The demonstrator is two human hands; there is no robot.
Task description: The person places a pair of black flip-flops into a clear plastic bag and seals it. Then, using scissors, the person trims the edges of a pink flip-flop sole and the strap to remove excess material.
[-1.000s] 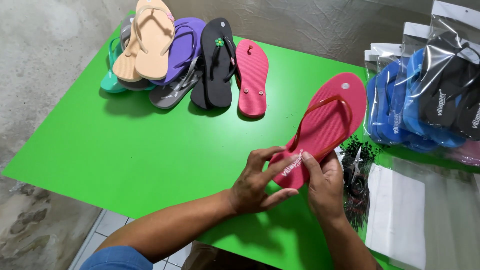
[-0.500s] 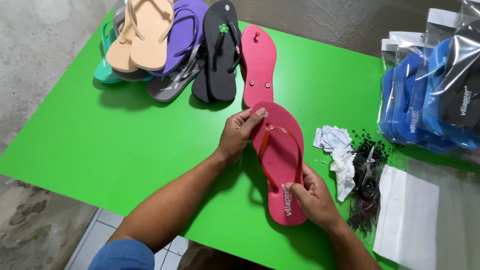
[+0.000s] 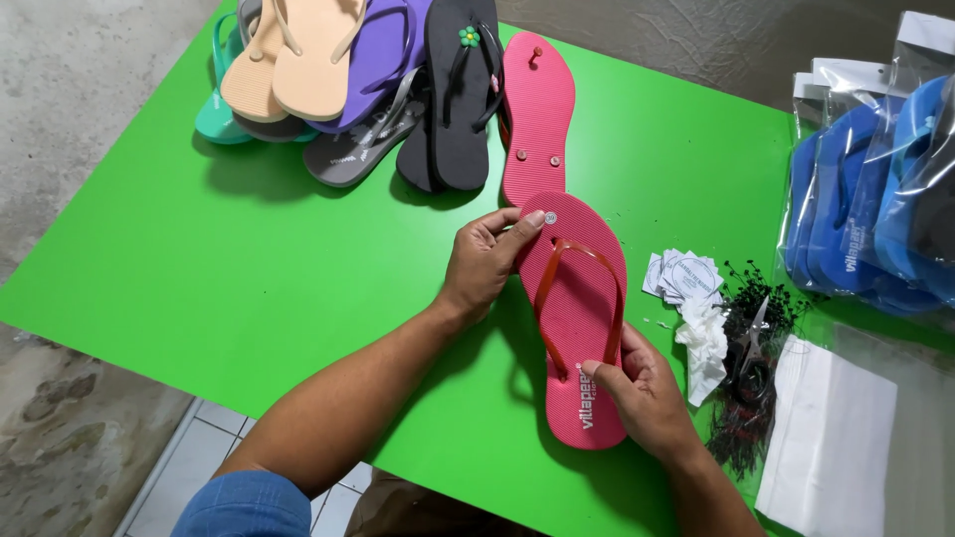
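A pink flip-flop (image 3: 577, 328) with a red strap lies sole-down on the green table (image 3: 249, 259). My left hand (image 3: 484, 261) grips its toe end, thumb on top near a small round sticker. My right hand (image 3: 642, 393) holds its heel end, thumb pressed on the footbed beside the strap's rear anchor. A second pink flip-flop (image 3: 537, 114) lies upside down just beyond the first, its strap plugs showing.
A pile of flip-flops (image 3: 368, 80) in peach, purple, black, grey and teal sits at the far left. Bagged blue flip-flops (image 3: 875, 219) stand at the right. Paper tags (image 3: 684, 275), black fasteners with scissors (image 3: 751, 368) and clear bags (image 3: 831, 447) lie right of my hands.
The pink flip-flop was lifted and tilted a second ago; it has been laid flat on the table below the other pink one. Both hands have stayed on it.
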